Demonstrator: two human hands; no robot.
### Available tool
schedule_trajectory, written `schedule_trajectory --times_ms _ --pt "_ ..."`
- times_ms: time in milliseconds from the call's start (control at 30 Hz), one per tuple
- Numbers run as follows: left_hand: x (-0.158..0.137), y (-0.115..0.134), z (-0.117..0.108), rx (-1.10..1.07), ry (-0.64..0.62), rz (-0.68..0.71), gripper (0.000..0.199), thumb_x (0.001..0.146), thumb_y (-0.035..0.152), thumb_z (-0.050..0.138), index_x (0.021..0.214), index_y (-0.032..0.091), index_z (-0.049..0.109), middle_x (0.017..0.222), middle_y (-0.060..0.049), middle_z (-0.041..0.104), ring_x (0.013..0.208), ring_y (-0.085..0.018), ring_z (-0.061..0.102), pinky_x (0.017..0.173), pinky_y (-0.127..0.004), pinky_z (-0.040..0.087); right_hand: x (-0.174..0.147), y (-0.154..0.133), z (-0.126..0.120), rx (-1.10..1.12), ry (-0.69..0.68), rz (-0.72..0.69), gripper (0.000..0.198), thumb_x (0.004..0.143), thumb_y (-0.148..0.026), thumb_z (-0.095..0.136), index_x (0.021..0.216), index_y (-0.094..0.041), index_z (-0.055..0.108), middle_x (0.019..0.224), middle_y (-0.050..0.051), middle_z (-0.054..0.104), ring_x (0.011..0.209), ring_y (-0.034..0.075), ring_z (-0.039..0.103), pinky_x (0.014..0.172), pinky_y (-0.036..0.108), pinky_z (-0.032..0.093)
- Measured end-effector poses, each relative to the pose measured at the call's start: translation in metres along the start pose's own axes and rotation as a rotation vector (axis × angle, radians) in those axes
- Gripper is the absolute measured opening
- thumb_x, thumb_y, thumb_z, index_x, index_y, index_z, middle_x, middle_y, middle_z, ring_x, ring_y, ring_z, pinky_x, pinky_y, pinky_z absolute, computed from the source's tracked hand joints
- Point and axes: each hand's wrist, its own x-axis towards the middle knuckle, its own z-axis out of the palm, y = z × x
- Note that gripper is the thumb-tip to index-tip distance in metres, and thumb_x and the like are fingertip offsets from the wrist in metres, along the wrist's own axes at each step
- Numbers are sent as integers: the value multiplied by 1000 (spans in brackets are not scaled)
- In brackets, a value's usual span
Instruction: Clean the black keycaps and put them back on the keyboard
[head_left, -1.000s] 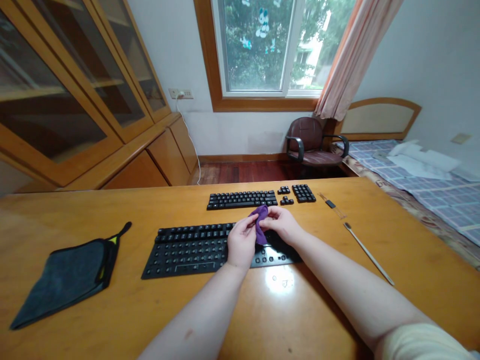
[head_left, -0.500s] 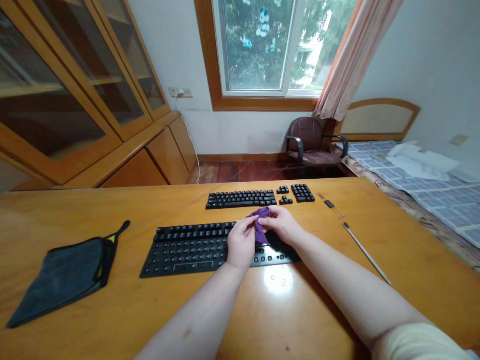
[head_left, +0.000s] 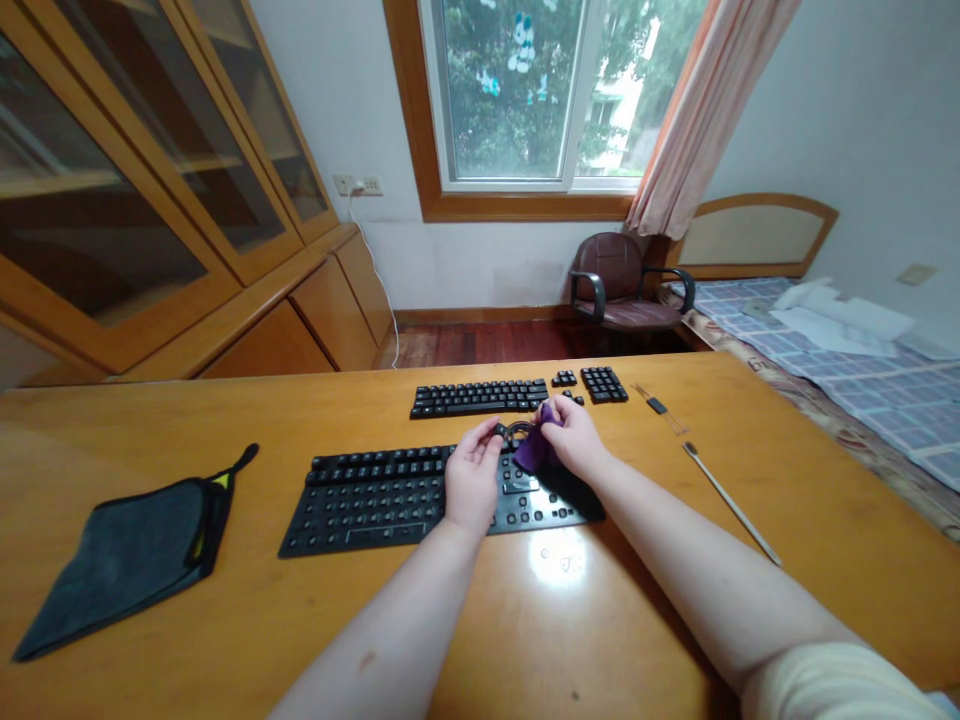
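Observation:
A purple cloth (head_left: 534, 450) is pinched in my right hand (head_left: 574, 435) and hangs over the right part of a black keyboard base (head_left: 360, 510). My left hand (head_left: 474, 475) is closed, with a small black keycap (head_left: 500, 430) between thumb and fingertips. Behind the cloth, a coiled black cable (head_left: 517, 431) shows in part. Keycaps still sit on the base's top rows, while bare switches show over the lower rows. Beyond my hands, loose black keycaps (head_left: 480, 397) lie grouped in keyboard order, with a number-pad block (head_left: 604, 384) at their right.
A folded dark grey cloth (head_left: 139, 550) with black edging lies on the left of the wooden desk (head_left: 495, 640). At the right are a thin brush (head_left: 731, 503) and a wire keycap puller (head_left: 657, 405). An armchair (head_left: 619, 280) stands past the desk's far edge.
My hands have drawn apart. The purple cloth has moved right with my right hand, and the keycap now shows at my left fingertips.

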Motion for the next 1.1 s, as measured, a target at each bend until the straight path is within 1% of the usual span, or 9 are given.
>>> schedule_trajectory --times_ms 100,300,433,533,633,733,867,967,1100 --pt "2 -5 -1 -72 -35 -39 33 76 32 64 105 16 64 104 -9 67 97 -18 62 94 -34 45 -3 -5 -3 -89 -28 -130 13 64 -11 49 67 -21 42 66 -4 49 61 12 47 60 25 38" --pt "0 -1 0 -25 -111 -29 31 79 34 59 104 17 64 104 -9 67 92 -18 64 88 -33 48 -11 -21 -7 -271 -311 -259 34 73 -29 63 105 -21 59 76 1 62 65 14 56 62 27 43" --pt "-2 4 1 113 -140 64 32 80 30 57 108 16 61 104 -10 66 96 -19 62 88 -32 48 -11 -24 -7 -315 -360 -306 28 76 -30 61 103 -22 64 94 5 68 81 18 63 75 30 46" --pt "-3 0 -1 202 -148 100 33 81 29 55 111 16 58 97 -8 65 92 -17 62 85 -30 49 -10 -23 -6 -347 -347 -266 21 75 -28 61 93 -19 67 88 5 70 78 17 64 73 29 48" --pt "-2 -2 -5 343 -152 155 32 85 29 50 114 18 56 98 -7 65 91 -17 61 85 -31 48 -9 -21 -5 -373 -287 -220 18 72 -30 64 86 -17 67 82 4 70 74 16 64 69 27 48" --pt "-1 3 -10 570 -75 268 30 87 29 45 114 19 56 105 -8 64 97 -18 59 91 -35 44 -8 -16 -4 -410 -261 -196 18 74 -31 63 85 -17 65 80 3 69 72 15 63 68 26 47" --pt "2 12 -14 974 95 353 29 87 23 41 108 19 60 108 -9 64 110 -24 52 99 -44 36 -9 -9 0 -654 -369 -217 19 79 -33 58 91 -19 64 85 4 69 77 17 63 71 27 46" --pt "4 11 -15 1164 56 316 33 84 15 40 109 21 61 109 -7 65 118 -26 46 105 -50 26 -13 -6 5 -854 -450 -271 24 82 -35 53 99 -20 62 90 7 69 81 19 63 70 28 44" --pt "4 7 -13 1269 -50 273 39 80 10 39 107 23 63 109 -6 66 118 -25 48 107 -54 18 -16 -7 9 -961 -513 -293 25 85 -36 50 101 -20 61 92 7 69 83 20 64 69 28 43"
